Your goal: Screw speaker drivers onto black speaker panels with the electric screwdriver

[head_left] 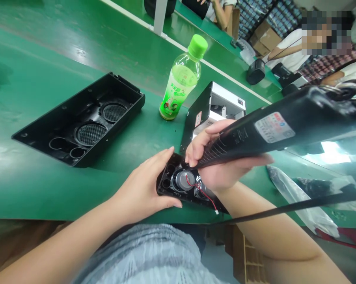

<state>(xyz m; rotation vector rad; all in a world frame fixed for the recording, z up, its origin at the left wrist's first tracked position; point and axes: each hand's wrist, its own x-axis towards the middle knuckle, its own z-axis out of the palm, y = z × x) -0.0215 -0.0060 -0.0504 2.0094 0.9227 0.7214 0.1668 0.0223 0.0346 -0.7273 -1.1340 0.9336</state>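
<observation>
My left hand point(150, 183) grips the left end of a black speaker housing point(172, 193) at the table's near edge, thumb along the near side and fingers on the far side. Inside the housing sits a round speaker driver point(185, 180), a second one partly covered beside it. A red wire point(206, 194) with a small white plug trails over the near rim. Wrapped around a black electric screwdriver point(245, 132), my right hand point(220, 169) is above the housing. The tool slants down to the left; its tip is hidden.
Another black speaker housing point(65, 126) with two round grilles lies at the left. A green-capped drink bottle point(180, 79) stands behind, beside a black-and-white screw-feeder-like box point(203, 106). Clear plastic bags point(302, 201) lie to the right. Other people point(290, 49) sit across the tables.
</observation>
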